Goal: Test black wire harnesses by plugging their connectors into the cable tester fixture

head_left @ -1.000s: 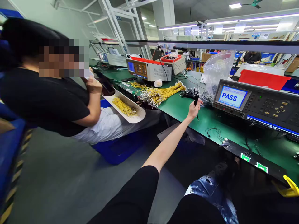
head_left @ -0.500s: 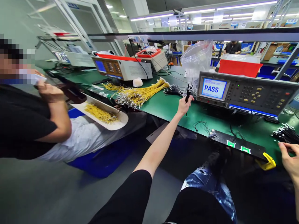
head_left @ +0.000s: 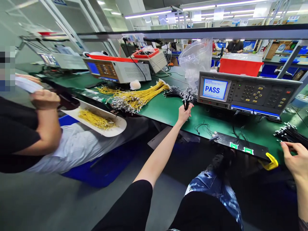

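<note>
My left hand (head_left: 184, 114) is closed around a small bundle of black cables (head_left: 186, 104), held at the table's front part, left of the tester. White connectors stick up above the fist, in front of a heap of black cables with white ends (head_left: 173, 91). At the right edge, my right hand (head_left: 295, 158) has thumb and forefinger brought together beside a pile of black cables (head_left: 288, 132). A tiny white tip shows at these fingertips; whether it is pinched or lies behind them, I cannot tell.
The tester (head_left: 250, 93) shows PASS. Before it lies a black fixture (head_left: 255, 148) with green boards and a yellow clamp-like piece (head_left: 271, 161). Yellow cables (head_left: 141, 98) lie leftward. A co-worker sits at left with a white trough (head_left: 120, 128) of yellow cables on the lap.
The view has shifted slightly to the right. My left hand has sunk a little with its cable bundle. My right hand keeps its place beside the pile. The co-worker's hand has moved slightly.
</note>
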`<action>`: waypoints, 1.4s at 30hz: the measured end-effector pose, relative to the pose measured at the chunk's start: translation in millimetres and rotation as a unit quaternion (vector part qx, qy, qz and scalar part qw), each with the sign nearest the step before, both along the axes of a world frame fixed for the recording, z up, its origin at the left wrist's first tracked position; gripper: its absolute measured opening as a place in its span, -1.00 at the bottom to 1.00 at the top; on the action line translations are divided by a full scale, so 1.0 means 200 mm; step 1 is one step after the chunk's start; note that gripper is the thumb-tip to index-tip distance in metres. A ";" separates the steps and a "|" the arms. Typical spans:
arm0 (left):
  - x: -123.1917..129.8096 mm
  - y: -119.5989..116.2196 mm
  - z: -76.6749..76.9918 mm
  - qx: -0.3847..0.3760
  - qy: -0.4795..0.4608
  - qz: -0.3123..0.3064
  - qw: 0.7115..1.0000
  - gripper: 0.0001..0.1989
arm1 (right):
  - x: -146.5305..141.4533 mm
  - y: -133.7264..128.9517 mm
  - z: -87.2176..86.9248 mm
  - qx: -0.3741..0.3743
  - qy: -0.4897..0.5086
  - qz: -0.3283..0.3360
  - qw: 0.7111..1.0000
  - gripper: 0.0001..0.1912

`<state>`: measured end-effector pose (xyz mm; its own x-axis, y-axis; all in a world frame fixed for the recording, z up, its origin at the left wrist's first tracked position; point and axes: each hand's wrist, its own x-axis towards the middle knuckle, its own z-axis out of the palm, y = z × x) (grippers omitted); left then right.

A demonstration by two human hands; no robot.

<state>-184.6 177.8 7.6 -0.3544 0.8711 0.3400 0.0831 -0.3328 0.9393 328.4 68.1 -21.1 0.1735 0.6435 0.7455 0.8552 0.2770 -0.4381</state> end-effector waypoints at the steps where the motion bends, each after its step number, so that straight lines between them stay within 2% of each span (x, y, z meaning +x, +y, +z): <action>1: -0.01 0.00 -0.01 0.005 0.000 -0.002 1.000 -0.67 | 0.00 0.00 0.00 -0.001 0.000 0.002 1.000 -0.63; 7: -0.04 0.01 -0.01 0.007 -0.007 -0.032 0.999 -0.45 | -0.01 -0.01 0.02 -0.016 0.005 -0.007 1.000 -0.63; 12: -0.07 0.03 0.03 -0.008 -0.034 -0.051 0.998 -0.36 | 0.00 0.00 0.01 -0.002 0.001 0.006 1.000 -0.65; 15: -0.07 0.02 0.05 -0.005 -0.045 -0.063 0.997 -0.38 | 0.00 0.00 0.01 -0.009 0.005 0.002 1.000 -0.64; 19: -0.04 0.00 0.04 -0.004 -0.038 -0.083 0.996 -0.44 | 0.00 0.00 0.01 -0.018 0.010 -0.002 1.000 -0.62; 23: 0.00 -0.02 0.02 0.001 -0.030 -0.094 0.995 -0.43 | -0.01 0.00 0.01 -0.023 0.019 -0.006 1.000 -0.59; 29: 0.05 -0.02 0.04 0.015 -0.023 -0.106 0.994 -0.43 | 0.00 -0.01 0.00 -0.037 0.025 0.007 0.999 -0.53; 36: 0.08 -0.02 0.01 0.004 -0.036 -0.093 0.995 -0.44 | -0.01 0.00 0.00 -0.039 0.038 0.004 0.999 -0.51; 42: 0.07 -0.02 0.05 -0.001 -0.055 -0.086 0.995 -0.45 | -0.01 -0.01 0.01 -0.048 0.033 0.004 0.998 -0.53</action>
